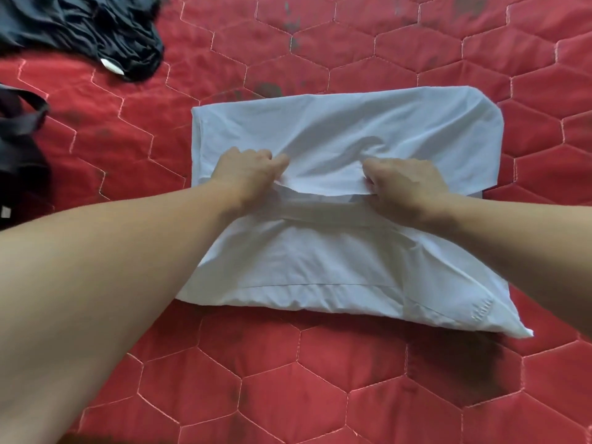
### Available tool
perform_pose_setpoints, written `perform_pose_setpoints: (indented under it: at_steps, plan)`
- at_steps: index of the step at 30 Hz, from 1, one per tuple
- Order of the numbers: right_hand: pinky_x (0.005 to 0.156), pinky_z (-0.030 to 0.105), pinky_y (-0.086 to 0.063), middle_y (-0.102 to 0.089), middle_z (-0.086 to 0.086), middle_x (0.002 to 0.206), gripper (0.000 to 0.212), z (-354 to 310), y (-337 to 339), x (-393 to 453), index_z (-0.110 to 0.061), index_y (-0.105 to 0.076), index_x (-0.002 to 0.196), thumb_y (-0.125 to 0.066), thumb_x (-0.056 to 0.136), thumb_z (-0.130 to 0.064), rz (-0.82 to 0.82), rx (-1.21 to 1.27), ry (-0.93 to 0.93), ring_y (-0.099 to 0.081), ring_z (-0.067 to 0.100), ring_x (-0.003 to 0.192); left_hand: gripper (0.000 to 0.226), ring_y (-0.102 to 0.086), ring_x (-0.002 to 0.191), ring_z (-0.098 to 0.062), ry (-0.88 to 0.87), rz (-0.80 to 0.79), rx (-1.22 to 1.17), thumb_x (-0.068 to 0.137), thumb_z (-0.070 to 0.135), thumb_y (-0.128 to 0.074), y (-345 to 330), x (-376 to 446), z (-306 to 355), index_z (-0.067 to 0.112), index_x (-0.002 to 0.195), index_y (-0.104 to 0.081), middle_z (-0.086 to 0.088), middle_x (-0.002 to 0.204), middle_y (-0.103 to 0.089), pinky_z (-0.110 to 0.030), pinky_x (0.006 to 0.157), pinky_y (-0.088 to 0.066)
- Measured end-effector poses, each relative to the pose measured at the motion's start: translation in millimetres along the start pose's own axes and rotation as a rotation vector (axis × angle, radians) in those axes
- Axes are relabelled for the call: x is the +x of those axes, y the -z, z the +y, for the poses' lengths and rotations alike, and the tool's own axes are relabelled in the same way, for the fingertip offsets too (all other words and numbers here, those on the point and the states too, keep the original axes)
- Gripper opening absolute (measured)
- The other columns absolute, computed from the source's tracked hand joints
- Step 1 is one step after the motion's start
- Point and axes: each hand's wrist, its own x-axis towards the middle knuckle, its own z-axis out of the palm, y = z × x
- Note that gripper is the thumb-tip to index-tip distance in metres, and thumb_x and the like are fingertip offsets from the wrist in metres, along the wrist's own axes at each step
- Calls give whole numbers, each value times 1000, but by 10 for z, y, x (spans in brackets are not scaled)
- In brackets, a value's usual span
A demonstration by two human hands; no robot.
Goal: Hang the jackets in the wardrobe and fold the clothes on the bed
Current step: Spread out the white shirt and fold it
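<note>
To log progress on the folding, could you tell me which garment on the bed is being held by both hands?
The white garment, mid-bed: the left hand and right hand pinch its folded edge. The two dark garments lie untouched at the far left.

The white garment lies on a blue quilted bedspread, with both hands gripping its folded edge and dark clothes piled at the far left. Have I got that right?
Not quite: the bedspread is red, not blue, as the head view shows. The rest holds: the left hand and right hand both pinch the folded edge of the white garment, and dark clothes lie at the far left.
</note>
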Motion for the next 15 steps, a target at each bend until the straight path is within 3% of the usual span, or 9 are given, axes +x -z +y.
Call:
perform_pose_setpoints:
  at_steps: [3,5,7,9,12,13,15]
  plan:
    - [58,33,-26,-65,9,93,20,-22,54,35,-21,-33,80,-43,88,-37,41,50,-21,-58,37,78,32,-59,94,-33,19,-23,-28,86,8,-52,47,5,-240,20,115,-49,-9,108,-59,-35,66,-33]
    - [57,32,-27,-65,8,90,21,-46,87,81,-22,-34,78,-45,88,-36,68,92,-11,-56,37,75,35,-59,93,-34,22,49,-25,81,1,-51,127,42,-386,21,111,-52,-9,105,-60,-34,63,-31]
    - [59,31,-30,-65,8,92,25,-51,98,128,-23,-35,76,-51,86,-40,33,83,20,-59,36,78,34,-59,89,-34,-11,121,20,78,2,-52,183,67,-472,21,106,-55,-8,100,-63,-33,61,-29]
    - [64,31,-34,-65,8,101,26,-40,65,150,-27,-36,79,-56,83,-43,-100,11,37,-63,34,90,30,-60,88,-31,-56,5,-19,79,14,-58,152,23,-458,25,107,-55,-3,100,-63,-31,62,-30]
    - [67,32,-37,-64,7,106,23,1,18,149,-30,-38,82,-56,82,-45,-192,-31,-11,-63,32,97,25,-55,81,-22,-49,-418,-374,77,41,-65,15,-92,-299,31,97,-54,7,86,-59,-29,65,-36]
    - [67,32,-38,-64,7,105,24,3,6,152,-29,-39,82,-55,82,-47,-201,-35,-6,-63,32,95,22,-56,81,-21,10,-439,-565,78,43,-64,-15,-101,-277,29,93,-57,7,83,-59,-29,66,-38]
    - [64,31,-38,-64,3,99,32,-12,6,176,-26,-39,80,-54,78,-55,-217,-26,30,-62,30,87,16,-57,79,-19,213,-213,-876,84,40,-63,-46,-49,-334,24,86,-61,5,79,-61,-27,67,-39]
